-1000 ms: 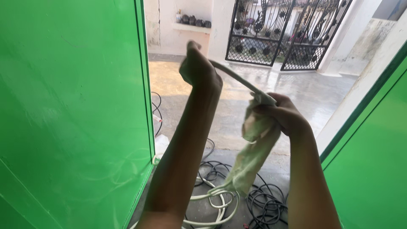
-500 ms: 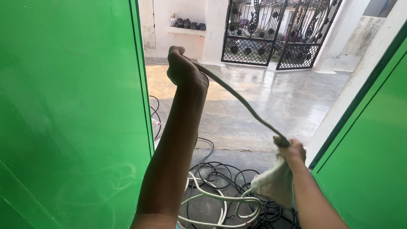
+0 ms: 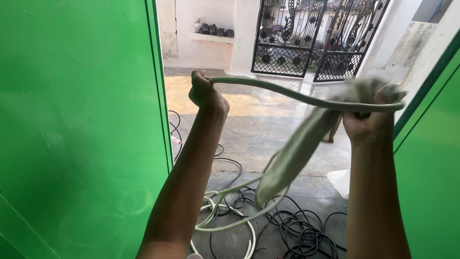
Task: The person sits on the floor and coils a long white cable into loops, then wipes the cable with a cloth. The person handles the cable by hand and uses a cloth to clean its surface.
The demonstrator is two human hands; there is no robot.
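Right hand (image 3: 368,125) raised; cable (image 3: 287,94) now level.

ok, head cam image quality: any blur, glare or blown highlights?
Head view: right hand and cloth slightly motion-blurred; left hand and cable sharper; wet floor glares; sunlit background beyond the gate runs bright; green door shows soft reflections.
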